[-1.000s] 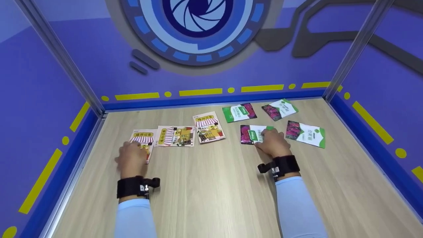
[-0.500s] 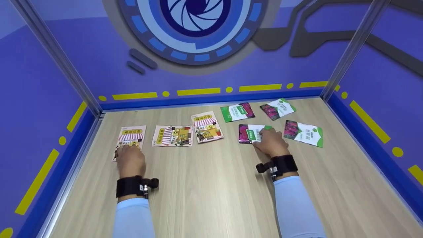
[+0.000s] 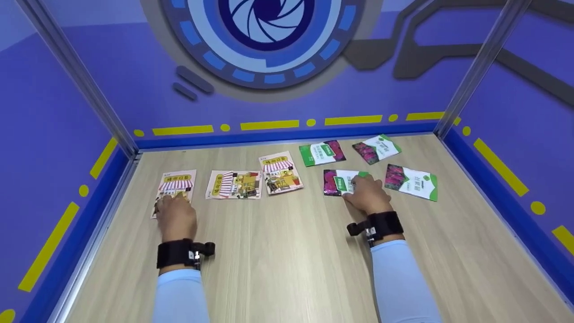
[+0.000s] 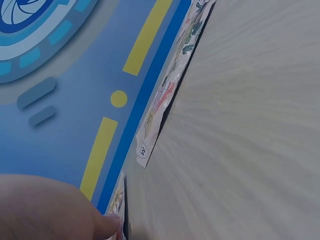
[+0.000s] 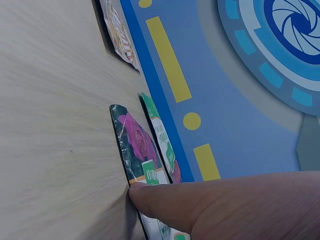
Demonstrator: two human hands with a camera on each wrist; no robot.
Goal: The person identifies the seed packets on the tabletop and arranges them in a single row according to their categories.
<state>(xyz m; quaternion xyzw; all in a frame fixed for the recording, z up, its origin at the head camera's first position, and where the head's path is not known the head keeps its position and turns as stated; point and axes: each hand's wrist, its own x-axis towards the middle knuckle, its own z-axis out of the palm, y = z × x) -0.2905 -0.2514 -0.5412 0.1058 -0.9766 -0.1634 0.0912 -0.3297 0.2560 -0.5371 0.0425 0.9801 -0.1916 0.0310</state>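
At the left of the table lies a pale pink packet (image 3: 178,181) printed with a striped awning. My left hand (image 3: 177,220) grips its near part, covering much of that end; in the left wrist view the thumb (image 4: 107,226) is at its edge. Over on the right, a flower-printed packet (image 3: 332,183), magenta, white and green, lies crosswise. My right hand (image 3: 371,195) holds its right part, which is mostly hidden under the fingers. The right wrist view has the thumb (image 5: 150,197) against the packet's near long edge.
Two more awning packets (image 3: 234,184) (image 3: 281,172) lie between the hands. Behind and beside the right hand are a green packet (image 3: 314,154) and two white-green ones (image 3: 388,147) (image 3: 419,183). Blue-purple walls (image 3: 287,103) border the wooden table (image 3: 287,260).
The left awning packet has slid left with my left hand and now lies apart from its neighbour. My right hand has stayed on its flower-printed packet.
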